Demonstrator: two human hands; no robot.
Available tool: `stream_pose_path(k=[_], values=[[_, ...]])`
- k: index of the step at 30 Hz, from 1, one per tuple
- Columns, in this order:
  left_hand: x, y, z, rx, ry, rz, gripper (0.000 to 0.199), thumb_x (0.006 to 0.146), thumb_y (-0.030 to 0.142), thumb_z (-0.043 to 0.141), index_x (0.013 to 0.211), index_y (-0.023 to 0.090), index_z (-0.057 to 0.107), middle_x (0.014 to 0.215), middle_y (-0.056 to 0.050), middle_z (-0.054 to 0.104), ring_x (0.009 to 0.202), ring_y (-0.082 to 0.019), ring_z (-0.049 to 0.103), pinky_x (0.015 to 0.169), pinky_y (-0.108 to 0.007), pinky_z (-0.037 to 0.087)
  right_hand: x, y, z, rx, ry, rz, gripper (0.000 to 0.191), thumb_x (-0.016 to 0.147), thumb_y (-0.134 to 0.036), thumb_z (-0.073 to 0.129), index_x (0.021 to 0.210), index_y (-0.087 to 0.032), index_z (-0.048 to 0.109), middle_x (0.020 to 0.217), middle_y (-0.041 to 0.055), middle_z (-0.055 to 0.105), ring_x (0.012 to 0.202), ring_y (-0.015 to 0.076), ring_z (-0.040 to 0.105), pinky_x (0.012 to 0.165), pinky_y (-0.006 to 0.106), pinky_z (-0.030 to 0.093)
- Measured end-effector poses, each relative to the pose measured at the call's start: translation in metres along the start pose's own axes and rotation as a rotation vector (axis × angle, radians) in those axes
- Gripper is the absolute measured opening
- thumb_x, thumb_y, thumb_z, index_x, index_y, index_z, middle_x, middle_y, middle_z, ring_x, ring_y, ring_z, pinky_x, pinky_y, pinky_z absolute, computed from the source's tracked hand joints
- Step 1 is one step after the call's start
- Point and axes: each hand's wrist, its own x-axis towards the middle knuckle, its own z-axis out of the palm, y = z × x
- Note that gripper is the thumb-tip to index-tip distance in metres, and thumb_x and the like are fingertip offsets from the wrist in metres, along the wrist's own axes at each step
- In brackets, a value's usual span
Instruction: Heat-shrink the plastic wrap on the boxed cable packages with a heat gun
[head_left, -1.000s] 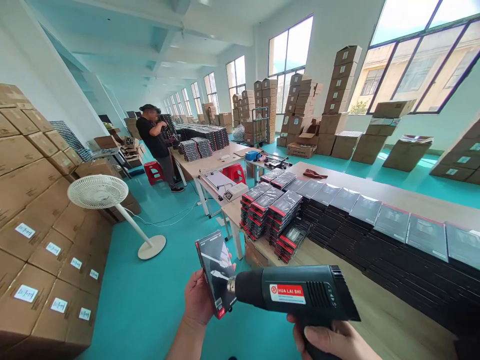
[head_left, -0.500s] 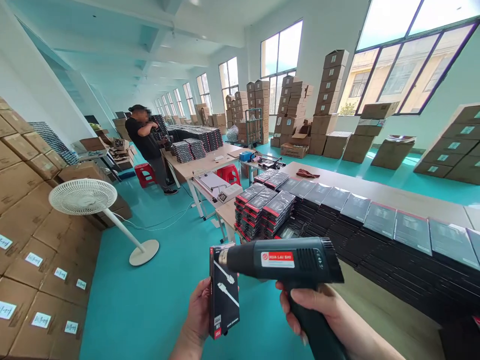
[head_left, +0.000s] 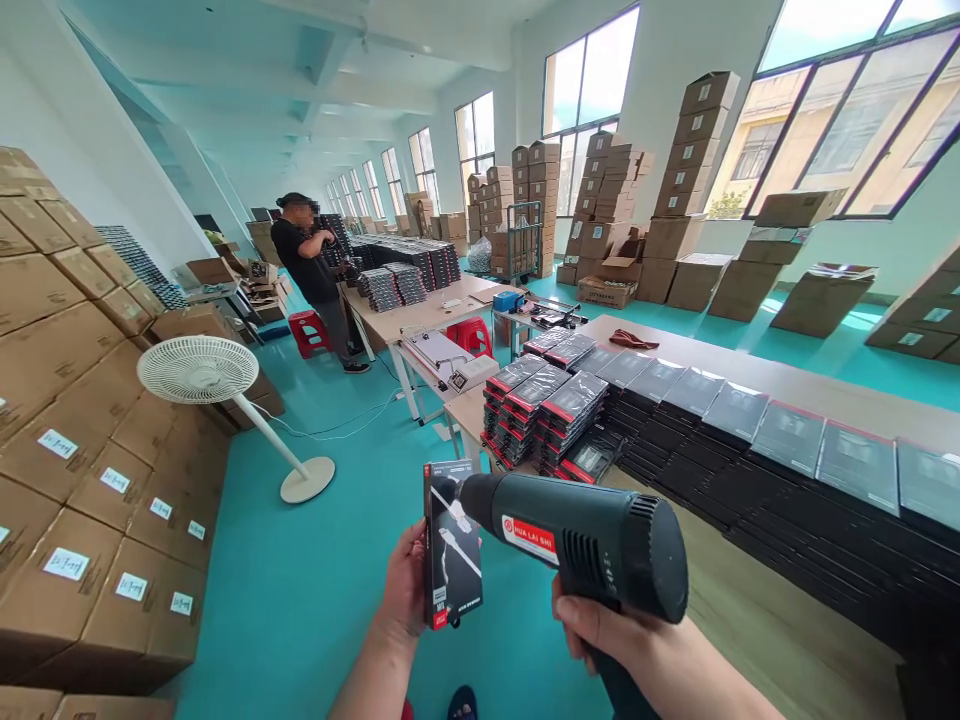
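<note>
In my left hand [head_left: 403, 580] I hold a slim black box [head_left: 455, 560] upright by its left side. White cables are printed on its front, and red marks its lower corner. My right hand [head_left: 611, 635] is wrapped round the handle of a dark heat gun [head_left: 585, 540] with a red-and-white label. Its nozzle points left at the upper front of the box, very close to it; whether they touch I cannot tell. The fingers behind the box are mostly hidden.
On the right table [head_left: 757, 350] lie stacks of black boxes [head_left: 551, 400] and long rows of flat black packs [head_left: 787, 440]. A white fan [head_left: 199, 370] and piled cartons [head_left: 90, 420] stand left. A person in black [head_left: 311, 265] works at a farther table [head_left: 442, 310].
The heat gun has swung so its rear end faces me more, its nozzle now angled toward the box front. The view has shifted, and a foot shows at the bottom.
</note>
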Motion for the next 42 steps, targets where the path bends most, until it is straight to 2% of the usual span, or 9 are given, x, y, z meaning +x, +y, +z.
stream_pose_path(k=[4,8,14,18,25,30,35,40,42], values=[[-0.001,0.003,-0.001,0.017,-0.071,-0.034,0.025,0.088,0.034,0.055,0.085,0.017,0.073,0.072,-0.007,0.075,0.087,-0.031,0.074,0.087,-0.048,0.056,0.002,-0.004,-0.005,-0.140,-0.101,-0.042,0.024,0.070,-0.044,0.073,0.074,-0.022,0.066,0.068,0.0011,0.059,0.065,0.0181,0.050,0.057,0.028,0.041],[-0.003,0.009,-0.002,0.012,-0.155,-0.031,0.034,0.088,0.037,0.053,0.104,0.015,0.073,0.087,-0.011,0.078,0.095,-0.033,0.073,0.093,-0.049,0.053,0.005,0.000,-0.012,-0.046,0.028,-0.003,0.035,0.076,-0.055,0.065,0.074,-0.020,0.062,0.066,0.0014,0.058,0.063,0.0187,0.052,0.063,0.031,0.044],[-0.002,0.013,-0.003,-0.068,-0.309,-0.046,0.048,0.090,0.043,0.047,0.125,0.017,0.066,0.117,-0.013,0.074,0.119,-0.035,0.063,0.105,-0.052,0.045,0.000,0.021,-0.012,0.041,-0.032,0.095,0.037,0.068,-0.055,0.075,0.074,-0.019,0.068,0.062,0.0009,0.060,0.060,0.0167,0.051,0.057,0.029,0.039],[-0.004,0.009,-0.003,-0.093,-0.307,-0.089,0.046,0.092,0.044,0.046,0.123,0.017,0.067,0.122,-0.014,0.072,0.121,-0.034,0.062,0.107,-0.053,0.043,0.011,0.025,-0.024,0.345,0.108,0.002,0.041,0.075,-0.054,0.074,0.093,-0.017,0.070,0.071,0.0026,0.065,0.060,0.0163,0.055,0.056,0.028,0.044],[-0.003,-0.001,-0.008,0.019,-0.222,-0.089,0.039,0.094,0.036,0.050,0.118,0.012,0.069,0.118,-0.018,0.073,0.113,-0.034,0.067,0.100,-0.051,0.051,0.023,0.013,-0.044,0.660,0.058,-0.007,0.032,0.081,-0.040,0.073,0.101,-0.016,0.070,0.080,0.0023,0.066,0.062,0.0129,0.058,0.051,0.022,0.045],[0.006,-0.002,-0.010,0.161,-0.095,-0.095,0.036,0.091,0.037,0.057,0.109,0.010,0.073,0.105,-0.018,0.077,0.101,-0.037,0.072,0.083,-0.047,0.058,0.023,-0.005,-0.027,0.560,-0.010,-0.029,0.037,0.073,-0.042,0.078,0.097,-0.014,0.068,0.078,0.0042,0.067,0.059,0.0149,0.059,0.050,0.024,0.045],[0.009,0.000,-0.007,0.147,-0.113,-0.101,0.038,0.089,0.038,0.059,0.111,0.010,0.072,0.106,-0.019,0.077,0.091,-0.037,0.074,0.083,-0.049,0.058,0.026,-0.022,-0.020,0.330,0.078,-0.102,0.039,0.076,-0.047,0.073,0.097,-0.015,0.066,0.074,0.0032,0.065,0.060,0.0164,0.056,0.054,0.029,0.046],[0.008,0.005,-0.001,0.093,-0.064,-0.060,0.024,0.089,0.033,0.059,0.092,0.015,0.074,0.080,-0.010,0.078,0.090,-0.032,0.075,0.089,-0.048,0.057,0.008,-0.025,-0.012,-0.048,-0.180,-0.053,0.019,0.065,-0.036,0.077,0.064,-0.022,0.064,0.057,-0.0007,0.057,0.064,0.0203,0.054,0.064,0.032,0.046],[0.007,0.008,0.002,0.075,-0.081,-0.075,0.024,0.090,0.032,0.056,0.092,0.016,0.074,0.078,-0.008,0.078,0.092,-0.031,0.074,0.090,-0.047,0.057,0.007,-0.023,-0.009,-0.025,-0.170,-0.091,0.021,0.057,-0.033,0.082,0.062,-0.023,0.064,0.059,-0.0004,0.056,0.070,0.0227,0.055,0.068,0.032,0.046]])
